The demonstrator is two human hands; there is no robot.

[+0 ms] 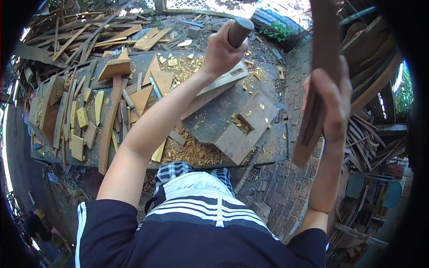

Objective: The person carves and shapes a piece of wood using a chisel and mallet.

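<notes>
My left hand (221, 53) is closed around a thick round wooden handle (240, 30), its flat end uppermost. The tool's other end is hidden below the fist. Beneath that hand, a long timber (223, 80) with slots cut near its end lies slantwise on the bench. On the right my right hand (333, 98) is raised off the bench, wrapped around a long, flat wooden bar (325, 31). The bar is tilted, with a dark recess in its lower part, and is slightly blurred. A wide wooden block (248, 127) with a square notch holding chips lies nearer me.
The dark bench (201, 120) is strewn with yellow wood chips (192, 152). Offcuts (82, 117) and a curved strip (109, 129) cover its left side. Scrap planks (89, 40) are heaped behind. More timber (371, 138) leans at right, beside a brick path (288, 178).
</notes>
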